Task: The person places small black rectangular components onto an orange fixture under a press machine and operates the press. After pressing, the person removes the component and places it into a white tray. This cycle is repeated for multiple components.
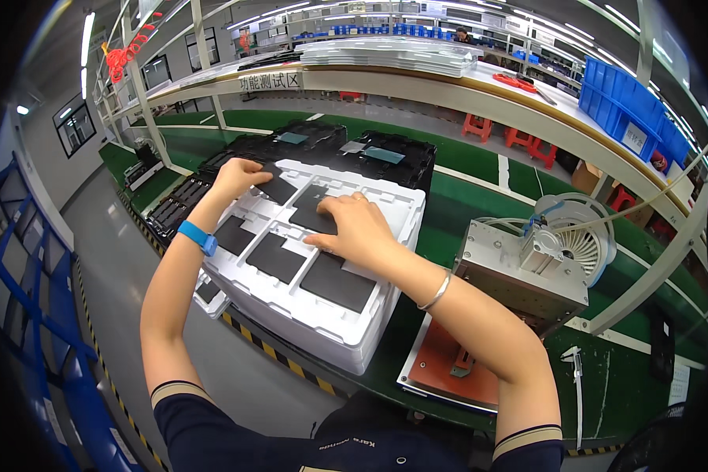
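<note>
A stack of white plastic trays (354,358) stands in front of me on the bench. The top tray has several recesses with flat dark grey panels (338,283) lying in them. At its far left, my left hand (237,178) pinches the corner of a dark panel (279,189), which looks slightly tilted over its recess. My right hand (358,226) is over the middle of the tray, thumb and fingers spread. Its fingertips are at the edge of another dark panel (313,214); whether they press on it, I cannot tell.
Black trays (389,161) lie behind the white stack on the green bench (468,208). To the right stand a metal fixture (519,275) with a copper-coloured plate (440,362), a round white fan (582,240) and a caliper (577,385). A shelf with blue bins (625,110) runs above.
</note>
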Demonstrator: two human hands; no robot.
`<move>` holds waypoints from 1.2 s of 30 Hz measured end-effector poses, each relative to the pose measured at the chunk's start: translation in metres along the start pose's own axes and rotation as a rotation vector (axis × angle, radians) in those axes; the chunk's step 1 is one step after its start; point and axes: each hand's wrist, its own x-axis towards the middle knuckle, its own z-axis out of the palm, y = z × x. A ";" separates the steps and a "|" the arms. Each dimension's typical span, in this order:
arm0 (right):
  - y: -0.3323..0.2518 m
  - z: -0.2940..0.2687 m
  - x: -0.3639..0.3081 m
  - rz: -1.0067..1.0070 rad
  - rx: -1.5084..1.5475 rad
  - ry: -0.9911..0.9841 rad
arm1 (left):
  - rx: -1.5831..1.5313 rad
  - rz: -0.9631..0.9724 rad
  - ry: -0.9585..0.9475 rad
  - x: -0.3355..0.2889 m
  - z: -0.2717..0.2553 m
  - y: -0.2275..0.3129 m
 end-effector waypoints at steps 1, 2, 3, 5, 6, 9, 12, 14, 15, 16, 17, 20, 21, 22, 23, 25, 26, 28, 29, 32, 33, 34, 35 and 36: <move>-0.001 0.002 0.002 0.010 0.004 0.003 | 0.141 -0.059 -0.077 -0.003 0.000 0.003; -0.001 0.004 0.003 0.019 0.009 0.006 | 0.251 0.063 -0.024 -0.010 0.001 0.007; -0.003 0.007 0.004 0.026 0.024 0.011 | 0.369 0.181 0.028 -0.020 -0.002 0.010; -0.007 0.011 0.003 0.020 0.096 0.058 | 0.200 0.306 -0.149 -0.027 -0.004 0.002; -0.008 0.013 0.001 0.024 0.131 0.082 | 0.111 0.370 -0.243 -0.030 -0.002 -0.002; -0.002 0.015 0.004 -0.014 0.337 0.281 | 0.285 0.432 -0.442 -0.047 0.006 0.002; 0.005 -0.018 -0.002 -0.067 0.420 0.402 | 0.327 0.439 -0.463 -0.024 0.015 -0.020; -0.003 -0.050 -0.027 -0.040 0.423 0.435 | 0.387 0.372 -0.487 -0.028 0.021 -0.019; -0.009 -0.071 -0.045 -0.032 0.402 0.454 | 0.396 0.311 -0.483 -0.032 0.019 -0.012; -0.016 -0.092 -0.068 -0.003 0.435 0.488 | 0.387 0.323 -0.476 -0.031 0.018 -0.007; -0.020 -0.105 -0.093 0.027 0.482 0.518 | 0.388 0.320 -0.473 -0.034 0.012 -0.011; -0.009 -0.140 -0.189 0.182 0.374 0.374 | 0.224 0.438 -0.256 -0.060 -0.007 -0.002; -0.007 -0.151 -0.220 0.268 0.338 0.285 | 0.163 0.496 -0.137 -0.081 -0.025 0.016; -0.008 -0.152 -0.245 0.462 0.464 0.282 | 0.212 0.589 0.018 -0.108 -0.036 0.046; -0.005 -0.156 -0.273 0.673 0.556 0.308 | 0.231 0.674 0.097 -0.130 -0.029 0.080; 0.018 -0.153 -0.318 0.842 0.585 0.267 | 0.224 0.926 0.276 -0.182 -0.032 0.111; 0.027 -0.142 -0.327 0.821 0.483 0.210 | 0.014 1.038 0.416 -0.217 -0.009 0.120; 0.029 -0.129 -0.324 0.803 0.295 0.117 | -0.132 1.432 0.306 -0.248 0.026 0.142; 0.027 -0.123 -0.313 0.792 0.226 0.071 | -0.164 1.614 0.212 -0.266 0.038 0.155; 0.032 -0.106 -0.312 0.554 -0.062 0.121 | -0.183 1.310 -0.169 -0.287 0.115 0.199; 0.032 -0.104 -0.308 0.489 -0.169 0.110 | -0.214 1.198 -0.243 -0.288 0.137 0.207; 0.034 -0.104 -0.307 0.465 -0.156 0.128 | -0.212 1.152 -0.341 -0.284 0.153 0.215; 0.038 -0.103 -0.306 0.439 -0.141 0.145 | -0.207 1.103 -0.439 -0.281 0.165 0.219; 0.041 -0.100 -0.306 0.417 -0.120 0.166 | -0.201 1.105 -0.494 -0.280 0.176 0.219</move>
